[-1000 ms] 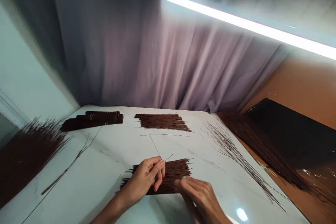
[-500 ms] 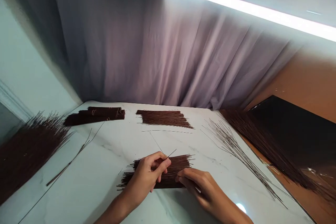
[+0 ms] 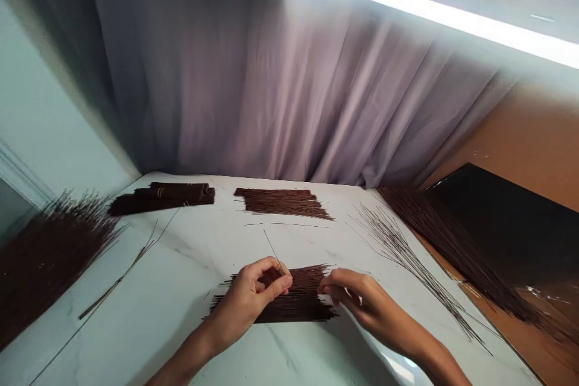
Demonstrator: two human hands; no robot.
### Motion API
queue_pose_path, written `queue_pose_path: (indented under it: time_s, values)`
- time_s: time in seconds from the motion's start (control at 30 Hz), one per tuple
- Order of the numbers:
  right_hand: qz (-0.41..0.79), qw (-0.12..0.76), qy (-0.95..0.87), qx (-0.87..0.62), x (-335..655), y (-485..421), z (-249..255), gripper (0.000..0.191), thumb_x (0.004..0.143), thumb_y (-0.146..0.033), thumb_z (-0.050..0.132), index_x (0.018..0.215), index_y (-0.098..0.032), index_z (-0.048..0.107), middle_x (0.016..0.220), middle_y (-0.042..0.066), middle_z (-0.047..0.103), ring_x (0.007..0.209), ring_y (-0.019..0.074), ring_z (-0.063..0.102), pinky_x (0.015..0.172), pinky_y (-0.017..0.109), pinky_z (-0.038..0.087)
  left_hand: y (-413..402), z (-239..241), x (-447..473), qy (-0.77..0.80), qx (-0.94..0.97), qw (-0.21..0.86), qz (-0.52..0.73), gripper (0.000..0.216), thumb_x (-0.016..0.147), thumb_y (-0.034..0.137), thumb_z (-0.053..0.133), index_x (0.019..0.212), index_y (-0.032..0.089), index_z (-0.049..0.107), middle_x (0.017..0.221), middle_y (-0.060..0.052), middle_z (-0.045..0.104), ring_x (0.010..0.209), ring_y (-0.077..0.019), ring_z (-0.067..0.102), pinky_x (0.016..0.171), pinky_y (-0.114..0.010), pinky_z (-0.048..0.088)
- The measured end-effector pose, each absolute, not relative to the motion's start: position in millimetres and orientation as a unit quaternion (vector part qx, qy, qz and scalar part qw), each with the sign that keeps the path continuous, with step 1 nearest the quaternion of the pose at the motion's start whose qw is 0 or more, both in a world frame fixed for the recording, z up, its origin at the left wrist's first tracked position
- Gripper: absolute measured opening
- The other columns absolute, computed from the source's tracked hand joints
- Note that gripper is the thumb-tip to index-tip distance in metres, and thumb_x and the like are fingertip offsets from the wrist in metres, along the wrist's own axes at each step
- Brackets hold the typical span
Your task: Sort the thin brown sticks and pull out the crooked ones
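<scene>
My left hand (image 3: 253,291) is closed in a pinch on a thin dark brown stick (image 3: 271,246), which points up and away from the thumb and forefinger. Beneath that hand lies a pile of similar brown sticks (image 3: 303,298), spread crosswise on the white marbled table (image 3: 280,353). The hand hides the pile's left part. My right hand (image 3: 355,294) is at the pile's right end, with thumb and fingers drawn together. Whatever may be between those fingertips is too small to make out.
Behind the hands lie a loose stack of sticks (image 3: 284,202) and one single stick. Tied bundles (image 3: 167,198) are at the back left. A big heap (image 3: 54,259) fills the left side. Fanned sticks (image 3: 420,274) and a long dark bundle (image 3: 465,259) lie right.
My right hand has moved right and slightly up, to the pile's right end. The stick in my left hand has tilted steeper, and a short crossing piece no longer shows there.
</scene>
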State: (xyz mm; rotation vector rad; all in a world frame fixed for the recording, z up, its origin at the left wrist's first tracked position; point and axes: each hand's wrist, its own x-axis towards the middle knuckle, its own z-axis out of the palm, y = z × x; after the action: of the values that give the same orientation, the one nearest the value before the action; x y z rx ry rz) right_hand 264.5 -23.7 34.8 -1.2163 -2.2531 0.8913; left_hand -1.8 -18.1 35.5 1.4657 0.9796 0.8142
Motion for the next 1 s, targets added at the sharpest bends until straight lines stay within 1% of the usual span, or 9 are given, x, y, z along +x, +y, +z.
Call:
queue_pose_path:
  time_s: [0.13, 0.23, 0.37, 0.47, 0.57, 0.67, 0.73, 0.83, 1.0]
  values:
    - [0.202, 0.193, -0.857, -0.433, 278, -10, 45, 0.026, 0.106, -0.021, 0.041, 0.102, -0.022, 0.067, 0.09, 0.004, 0.069, 0.082, 0.0177, 0.059, 0.074, 0.031, 0.043, -23, 41, -3, 0.422, 0.656, 0.556, 0.286, 0.027, 0.097, 0.044, 0.06, 0.089, 0.02, 0.067, 0.086, 0.0, 0.065, 0.079, -0.0148, 0.056, 0.064, -0.025, 0.038]
    - [0.128, 0.173, -0.878, -0.428, 279, -6, 54, 0.028, 0.105, -0.018, 0.04, 0.1, -0.022, 0.067, 0.085, 0.004, 0.069, 0.079, 0.0187, 0.056, 0.07, 0.033, 0.04, -23, 41, -3, 0.426, 0.654, 0.562, 0.273, 0.027, 0.097, 0.044, 0.059, 0.089, 0.02, 0.068, 0.087, 0.0, 0.065, 0.082, -0.0158, 0.058, 0.065, -0.025, 0.04]
    - [0.113, 0.165, -0.888, -0.414, 282, -9, 59, 0.03, 0.105, -0.017, 0.041, 0.1, -0.024, 0.07, 0.083, 0.004, 0.069, 0.081, 0.0198, 0.056, 0.071, 0.034, 0.043, -20, 40, -4, 0.427, 0.656, 0.559, 0.273, 0.027, 0.097, 0.044, 0.06, 0.089, 0.02, 0.069, 0.087, 0.0, 0.066, 0.079, -0.0152, 0.057, 0.063, -0.024, 0.038]
    - [0.126, 0.177, -0.89, -0.402, 282, -14, 65, 0.022, 0.104, -0.026, 0.05, 0.116, -0.027, 0.069, 0.099, 0.005, 0.069, 0.094, 0.0218, 0.059, 0.082, 0.038, 0.05, -19, 40, -3, 0.435, 0.67, 0.545, 0.255, 0.025, 0.096, 0.042, 0.061, 0.088, 0.02, 0.07, 0.084, 0.001, 0.067, 0.073, -0.0137, 0.054, 0.061, -0.025, 0.035]
    - [0.085, 0.219, -0.885, -0.402, 264, -19, 77, 0.038, 0.103, -0.025, 0.053, 0.14, -0.032, 0.056, 0.118, 0.007, 0.064, 0.107, 0.0227, 0.058, 0.091, 0.041, 0.051, -22, 41, 0, 0.436, 0.682, 0.533, 0.247, 0.024, 0.096, 0.041, 0.061, 0.087, 0.021, 0.069, 0.083, 0.002, 0.068, 0.073, -0.0141, 0.054, 0.064, -0.025, 0.036]
    - [0.026, 0.198, -0.916, -0.348, 232, -17, 86, 0.051, 0.102, -0.017, 0.05, 0.149, -0.036, 0.046, 0.13, 0.008, 0.058, 0.112, 0.0224, 0.057, 0.092, 0.039, 0.051, -24, 39, 2, 0.417, 0.685, 0.538, 0.258, 0.022, 0.096, 0.038, 0.06, 0.084, 0.021, 0.066, 0.082, 0.001, 0.065, 0.077, -0.0159, 0.055, 0.069, -0.026, 0.039]
    - [-0.024, 0.158, -0.938, -0.307, 217, -10, 86, 0.043, 0.101, -0.018, 0.054, 0.143, -0.03, 0.054, 0.131, 0.01, 0.058, 0.111, 0.0239, 0.055, 0.09, 0.039, 0.05, -24, 36, 2, 0.408, 0.687, 0.537, 0.269, 0.022, 0.097, 0.037, 0.058, 0.084, 0.021, 0.064, 0.082, 0.001, 0.065, 0.078, -0.0166, 0.056, 0.071, -0.026, 0.04]
    - [-0.086, 0.152, -0.935, -0.307, 214, 0, 73, 0.023, 0.1, -0.013, 0.054, 0.117, -0.021, 0.067, 0.118, 0.01, 0.06, 0.103, 0.0239, 0.052, 0.088, 0.038, 0.047, -21, 31, -1, 0.43, 0.685, 0.521, 0.274, 0.023, 0.098, 0.04, 0.056, 0.087, 0.021, 0.063, 0.083, 0.001, 0.065, 0.078, -0.0171, 0.057, 0.071, -0.027, 0.041]
    - [-0.094, 0.218, -0.895, -0.377, 232, 5, 37, 0.032, 0.093, -0.001, 0.049, 0.1, -0.023, 0.07, 0.103, 0.008, 0.058, 0.086, 0.0214, 0.046, 0.078, 0.036, 0.041, -14, 22, -4, 0.471, 0.671, 0.5, 0.278, 0.027, 0.099, 0.046, 0.052, 0.089, 0.022, 0.062, 0.082, 0.001, 0.063, 0.078, -0.0172, 0.055, 0.072, -0.028, 0.041]
